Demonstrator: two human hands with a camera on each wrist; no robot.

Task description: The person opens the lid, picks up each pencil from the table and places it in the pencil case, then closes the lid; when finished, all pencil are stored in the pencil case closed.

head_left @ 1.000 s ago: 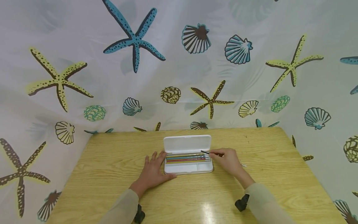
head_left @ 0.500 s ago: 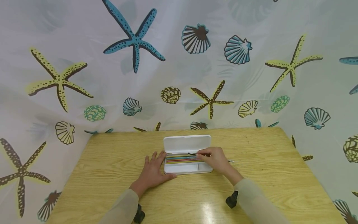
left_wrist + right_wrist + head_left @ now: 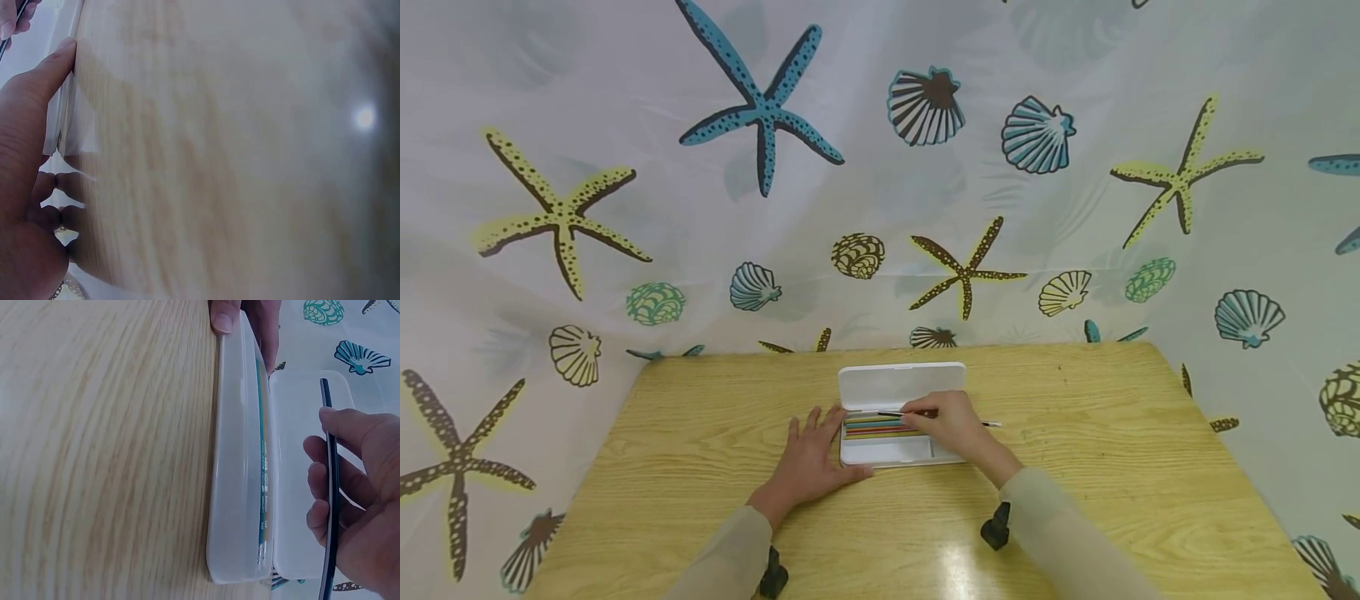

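My right hand [image 3: 953, 427] pinches a slim black pencil [image 3: 332, 481] with a pale stripe. It hovers over a white pencil case [image 3: 884, 452], the pencil lying lengthwise above the row inside. The pencil's pale end sticks out right of the hand in the head view. In the case lie several coloured pencils [image 3: 868, 428], their right ends hidden behind my right hand. My left hand [image 3: 807, 461] rests spread at the case's left end, thumb along the front edge and fingers by the back corner. The left thumb [image 3: 55, 65] touches the rim in the left wrist view.
The case's lid [image 3: 880, 386] stands raised at the back. A wooden table [image 3: 715, 417] lies beneath, its far edge close to a cloth [image 3: 865, 183] printed with starfish and shells. A small front compartment divider [image 3: 932, 450] shows inside the case.
My right hand has moved left with the black pencil, from the case's right end to over the pencils. My left hand has stayed at the case's left end.
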